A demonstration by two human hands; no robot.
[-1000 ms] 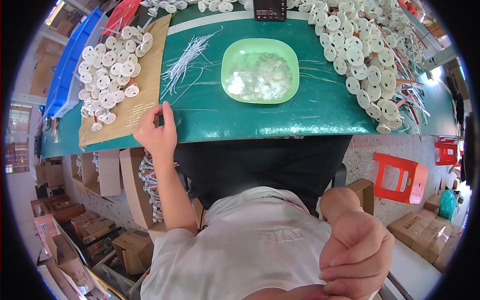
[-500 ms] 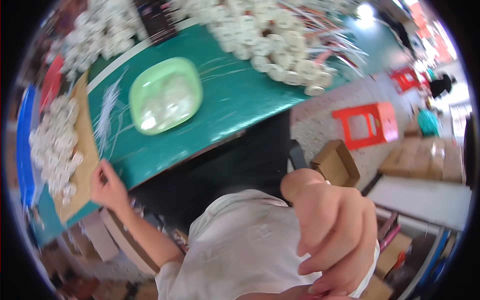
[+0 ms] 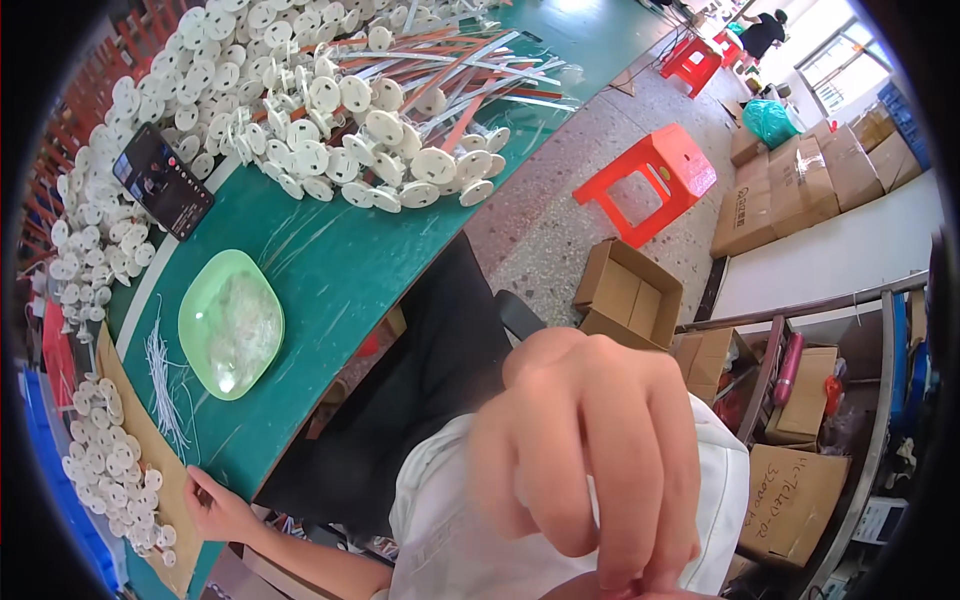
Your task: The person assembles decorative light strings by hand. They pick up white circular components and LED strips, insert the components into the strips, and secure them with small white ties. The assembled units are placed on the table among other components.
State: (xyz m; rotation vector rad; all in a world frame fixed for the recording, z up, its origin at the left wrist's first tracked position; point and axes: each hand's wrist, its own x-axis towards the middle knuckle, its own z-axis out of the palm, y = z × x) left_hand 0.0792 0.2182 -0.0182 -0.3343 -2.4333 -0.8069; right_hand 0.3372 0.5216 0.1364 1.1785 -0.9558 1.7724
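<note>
1. Head view: the left hand (image 3: 215, 505) rests on the green table (image 3: 340, 270) edge, touching the cardboard sheet (image 3: 150, 480) with white discs (image 3: 105, 460); its grip cannot be told.
2. The right hand (image 3: 590, 460), blurred close to the camera, curls its fingers together.

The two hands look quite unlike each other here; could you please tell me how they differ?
The left hand rests at the green table's edge by the cardboard sheet; the right hand is raised close to the camera, off the table. The left looks small and sharp, the right large and blurred. Neither visibly holds anything.
</note>
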